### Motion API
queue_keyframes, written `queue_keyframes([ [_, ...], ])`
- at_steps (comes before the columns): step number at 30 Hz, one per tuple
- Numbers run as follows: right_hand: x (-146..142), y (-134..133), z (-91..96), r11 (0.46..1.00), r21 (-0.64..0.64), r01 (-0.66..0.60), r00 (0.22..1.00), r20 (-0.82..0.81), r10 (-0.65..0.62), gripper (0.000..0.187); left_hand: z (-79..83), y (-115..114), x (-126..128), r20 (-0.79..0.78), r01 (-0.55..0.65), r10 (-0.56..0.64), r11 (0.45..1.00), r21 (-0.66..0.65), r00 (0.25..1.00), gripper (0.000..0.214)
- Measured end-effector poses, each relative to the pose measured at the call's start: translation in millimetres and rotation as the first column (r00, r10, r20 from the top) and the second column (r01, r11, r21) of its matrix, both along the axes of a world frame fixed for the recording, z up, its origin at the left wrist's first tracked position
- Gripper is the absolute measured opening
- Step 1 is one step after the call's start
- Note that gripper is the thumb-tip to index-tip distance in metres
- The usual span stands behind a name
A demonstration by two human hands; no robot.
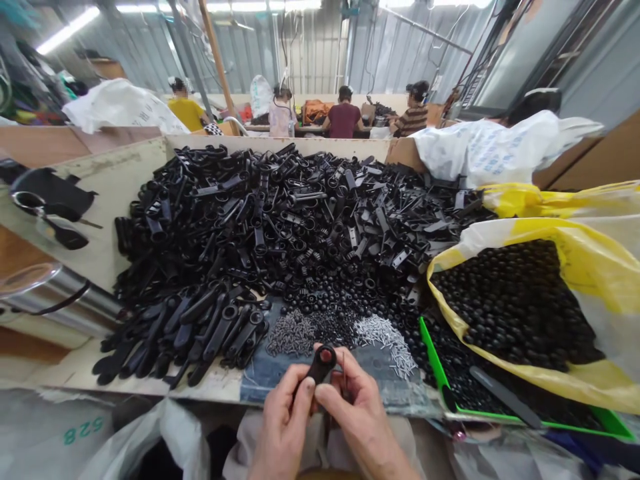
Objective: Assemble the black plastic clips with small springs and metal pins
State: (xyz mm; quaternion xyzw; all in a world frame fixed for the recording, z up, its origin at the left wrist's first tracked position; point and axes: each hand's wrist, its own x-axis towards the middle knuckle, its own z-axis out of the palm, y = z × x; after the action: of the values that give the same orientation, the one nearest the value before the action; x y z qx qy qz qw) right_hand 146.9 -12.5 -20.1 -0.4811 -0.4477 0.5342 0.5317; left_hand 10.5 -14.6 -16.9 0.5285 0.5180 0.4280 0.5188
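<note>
My left hand (283, 420) and my right hand (357, 407) meet at the near edge of the worktable (115, 180), both closed on one black plastic handle piece (321, 365) with a round ring at its top. A thin pin-like item stands between my right fingers beside the piece. Just beyond my hands lie small piles of dark springs (293, 331) and silvery pins (387, 335).
A huge heap of black plastic parts (300, 220) covers the table. A yellow bag of black round caps (515, 303) sits in a green tray (433, 363) at right. Scissors (47, 213) and a metal cylinder (55, 293) lie at left. Several people sit working at the back.
</note>
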Motion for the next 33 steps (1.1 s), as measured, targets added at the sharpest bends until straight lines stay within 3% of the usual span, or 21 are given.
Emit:
queue_keyframes([
  [3, 5.9, -0.9, -2.5, 0.999, -0.044, 0.012, 1.000, 0.014, -0.011, 0.057, -1.9, -1.4, -7.3, -0.095, -0.056, 0.057, 0.998, 0.021, 0.994, 0.037],
  [7, 6.7, 16.6, 2.3, 0.999, 0.001, -0.041, 0.983, 0.179, 0.041, 0.043, -3.7, -4.6, -21.8, -0.336, -0.099, 0.211, 0.942, 0.321, 0.918, 0.026],
  [10, -9.5, 46.2, 15.7, 0.987, 0.040, -0.159, 0.965, 0.216, 0.146, 0.043, 5.6, 2.7, -41.9, -0.384, -0.139, 0.331, 0.882, 0.449, 0.862, 0.019],
  [14, -56.0, 103.1, 43.8, 0.963, 0.115, -0.243, 0.959, 0.179, 0.220, 0.046, 29.3, 26.0, -85.5, -0.327, -0.287, 0.585, 0.719, 0.633, 0.742, 0.024],
  [18, -109.7, 155.6, 60.5, 0.926, 0.204, -0.317, 0.925, 0.283, 0.254, 0.039, 43.0, 54.0, -129.1, -0.280, -0.386, 0.752, 0.576, 0.721, 0.597, 0.032],
  [20, -129.3, 168.2, 61.0, 0.915, 0.217, -0.340, 0.896, 0.371, 0.245, 0.027, 41.6, 66.7, -142.4, -0.355, -0.285, 0.746, 0.579, 0.764, 0.564, 0.036],
  [22, -140.4, 172.5, 58.7, 0.913, 0.225, -0.340, 0.859, 0.470, 0.204, 0.019, 35.4, 77.7, -148.6, -0.488, -0.082, 0.707, 0.606, 0.791, 0.512, 0.040],
  [25, -139.3, 176.7, 55.8, 0.913, 0.238, -0.332, 0.799, 0.586, 0.138, 0.017, 22.5, 89.8, -149.3, -0.606, 0.138, 0.688, 0.608, 0.782, 0.399, 0.045],
  [29, -109.3, 196.6, 57.6, 0.927, 0.243, -0.284, 0.708, 0.705, 0.032, 0.023, 14.2, 96.1, -148.2, -0.613, 0.135, 0.697, 0.613, 0.779, 0.372, 0.036],
  [33, -84.8, 215.4, 55.3, 0.948, 0.198, -0.249, 0.537, 0.843, -0.035, 0.019, 15.3, 96.2, -150.4, -0.606, 0.103, 0.695, 0.621, 0.777, 0.387, 0.034],
])
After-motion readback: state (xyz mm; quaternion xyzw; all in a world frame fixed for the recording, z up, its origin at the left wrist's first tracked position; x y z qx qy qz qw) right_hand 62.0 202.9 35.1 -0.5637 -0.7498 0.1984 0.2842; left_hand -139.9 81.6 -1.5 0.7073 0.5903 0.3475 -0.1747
